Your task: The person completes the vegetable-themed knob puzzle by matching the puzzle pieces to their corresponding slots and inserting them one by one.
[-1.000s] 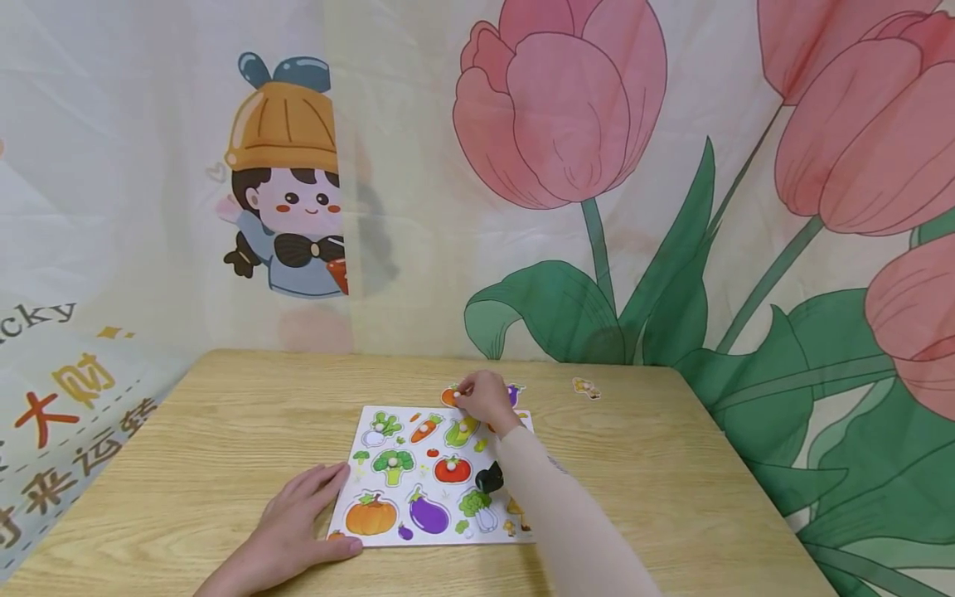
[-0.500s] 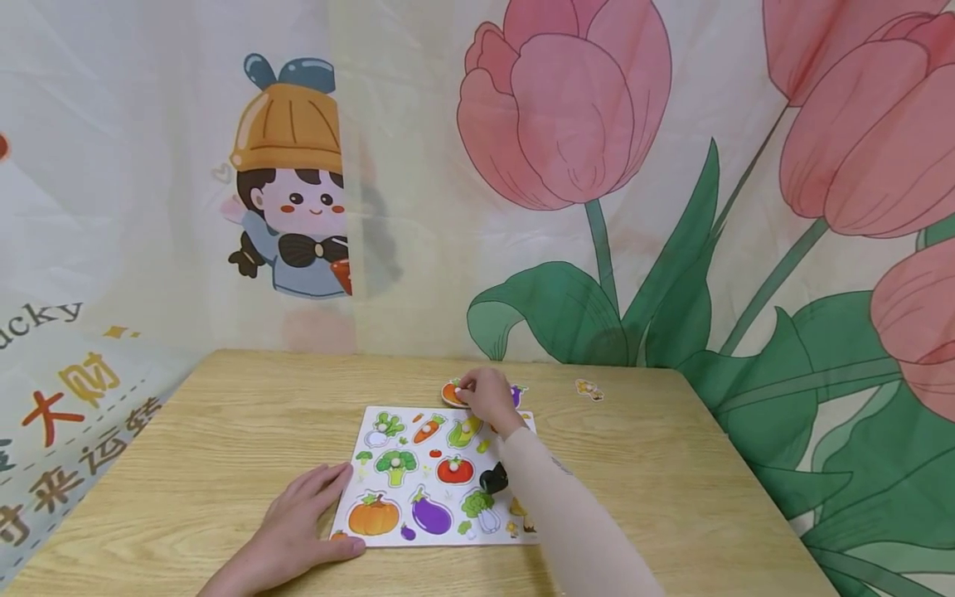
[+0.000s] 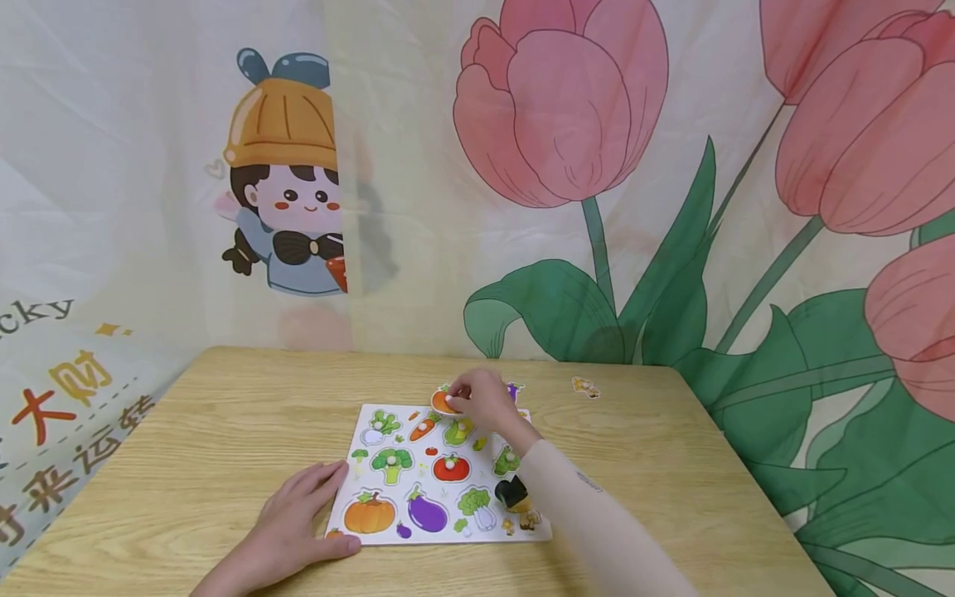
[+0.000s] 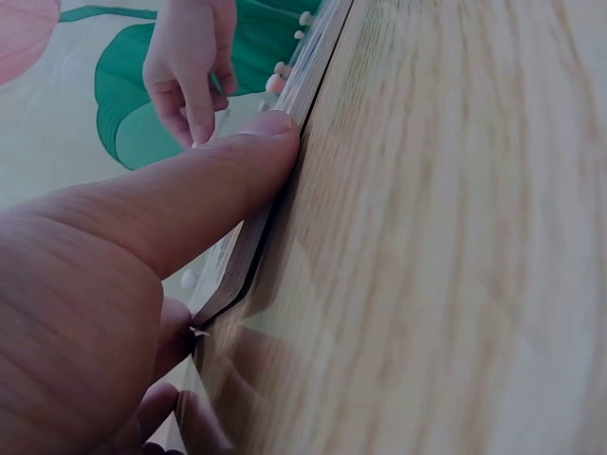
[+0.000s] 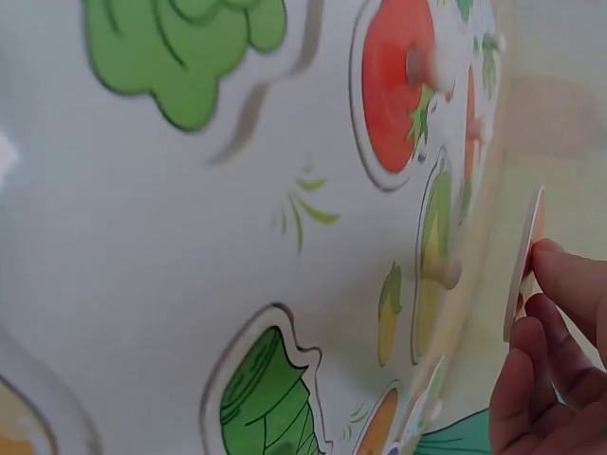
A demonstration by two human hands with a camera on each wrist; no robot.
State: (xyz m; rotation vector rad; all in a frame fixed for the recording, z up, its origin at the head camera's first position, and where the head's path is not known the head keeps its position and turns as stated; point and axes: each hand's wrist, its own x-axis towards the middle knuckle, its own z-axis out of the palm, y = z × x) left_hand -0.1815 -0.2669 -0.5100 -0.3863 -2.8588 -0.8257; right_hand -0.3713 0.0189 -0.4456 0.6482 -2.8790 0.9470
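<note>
A white vegetable puzzle board (image 3: 481, 466) lies on the wooden table, bearing printed vegetables and several knobbed pieces. My left hand (image 3: 294, 518) rests at its near left corner, thumb on the front edge and fairly straight fingers along the left side. In the left wrist view the thumb (image 4: 209, 190) touches the board's rim. Over the far edge, my right hand (image 3: 483, 402) pinches a pumpkin puzzle piece (image 3: 442, 401). The right wrist view shows this piece (image 5: 526, 270) tilted on edge, clear of the board, between thumb and fingers.
An eggplant piece (image 3: 515, 390) lies behind the right hand, partly hidden. Farther right on the table (image 3: 634, 439) is a small yellowish piece (image 3: 585, 387). A black wrist camera (image 3: 511, 493) hangs over the board's right side. A printed curtain (image 3: 410, 166) stands behind the table.
My right hand has lifted the pumpkin piece off the table and moved it slightly left and nearer, over the board's far edge. The left hand has stayed on the corner.
</note>
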